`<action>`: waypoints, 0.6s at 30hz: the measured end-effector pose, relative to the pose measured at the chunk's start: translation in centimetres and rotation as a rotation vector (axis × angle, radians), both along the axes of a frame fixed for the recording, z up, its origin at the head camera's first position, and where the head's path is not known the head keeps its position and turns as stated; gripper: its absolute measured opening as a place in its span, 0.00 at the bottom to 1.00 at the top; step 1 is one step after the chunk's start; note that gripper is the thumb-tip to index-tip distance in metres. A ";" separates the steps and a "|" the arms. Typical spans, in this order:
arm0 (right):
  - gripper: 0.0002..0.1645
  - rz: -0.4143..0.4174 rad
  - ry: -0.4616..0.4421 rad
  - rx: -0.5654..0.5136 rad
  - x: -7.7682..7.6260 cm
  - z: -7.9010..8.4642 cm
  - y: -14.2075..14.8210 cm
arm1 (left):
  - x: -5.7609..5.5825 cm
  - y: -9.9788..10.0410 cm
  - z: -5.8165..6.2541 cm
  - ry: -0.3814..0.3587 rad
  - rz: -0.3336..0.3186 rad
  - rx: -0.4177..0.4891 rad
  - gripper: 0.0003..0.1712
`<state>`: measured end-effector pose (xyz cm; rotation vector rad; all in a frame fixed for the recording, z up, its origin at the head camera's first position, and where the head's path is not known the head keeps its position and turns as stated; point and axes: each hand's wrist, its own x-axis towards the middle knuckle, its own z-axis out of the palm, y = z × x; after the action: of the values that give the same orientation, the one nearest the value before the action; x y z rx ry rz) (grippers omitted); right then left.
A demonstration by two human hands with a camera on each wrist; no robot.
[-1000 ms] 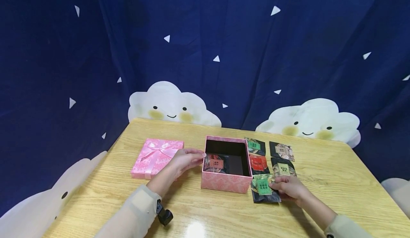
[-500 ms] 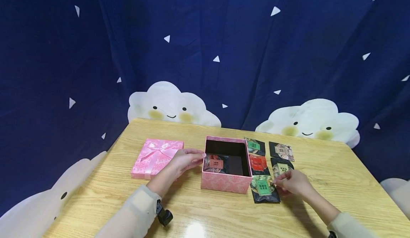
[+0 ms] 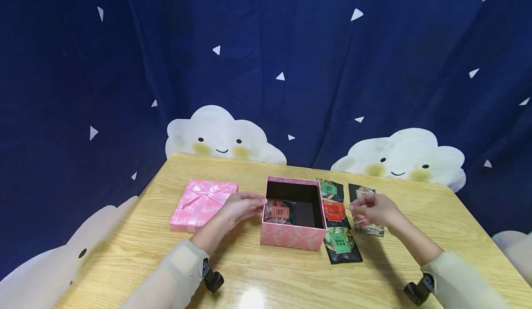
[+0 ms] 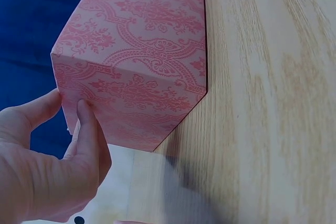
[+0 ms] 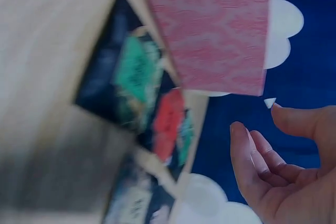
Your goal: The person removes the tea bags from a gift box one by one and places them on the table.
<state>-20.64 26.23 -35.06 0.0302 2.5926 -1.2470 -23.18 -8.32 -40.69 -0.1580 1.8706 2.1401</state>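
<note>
My left hand (image 3: pixel 245 207) pinches the left wall of an open pink patterned gift box (image 3: pixel 293 237) at its rim, thumb and fingertips at the edge in the left wrist view. Inside the box lies a black sachet with a brownish-red label (image 3: pixel 280 213). My right hand (image 3: pixel 376 210) hangs over the sachets on the right, fingers loosely bent and nothing between thumb and fingers in the right wrist view. It partly hides a sachet (image 3: pixel 373 229) below it. Left of it lie a red-labelled sachet (image 3: pixel 334 212) and a green-labelled one (image 3: pixel 342 244).
A pink lid with a ribbon bow (image 3: pixel 203 205) lies left of the box. Another green-labelled sachet (image 3: pixel 330 189) and a black sachet with a pale label (image 3: pixel 358 191) lie toward the back. Behind the wooden table (image 3: pixel 303 281) hangs a dark blue curtain (image 3: pixel 249 78).
My right hand has left the front green-labelled sachet and moved up and away, over the right column of sachets. My left hand stays at the box.
</note>
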 end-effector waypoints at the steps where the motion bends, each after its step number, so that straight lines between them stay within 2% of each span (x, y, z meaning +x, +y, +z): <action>1: 0.21 0.006 -0.004 -0.017 -0.3 0.4 -0.3 | 0.0 0.0 0.0 -0.002 0.002 0.002 0.15; 6: 0.24 0.028 -0.013 -0.052 -1.4 2.1 -2.0 | 0.1 0.0 0.0 0.003 0.008 0.007 0.14; 11: 0.27 0.063 0.011 -0.047 -2.5 2.9 -3.8 | 0.1 0.0 0.0 -0.001 0.009 -0.011 0.13; 18: 0.27 0.118 -0.017 -0.156 -3.8 3.7 -6.5 | 0.2 0.0 0.0 0.007 0.012 -0.011 0.13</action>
<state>-24.40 19.71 -31.38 -0.1397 2.4362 -1.3942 -23.01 -8.32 -40.69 -0.1649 1.8899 2.1412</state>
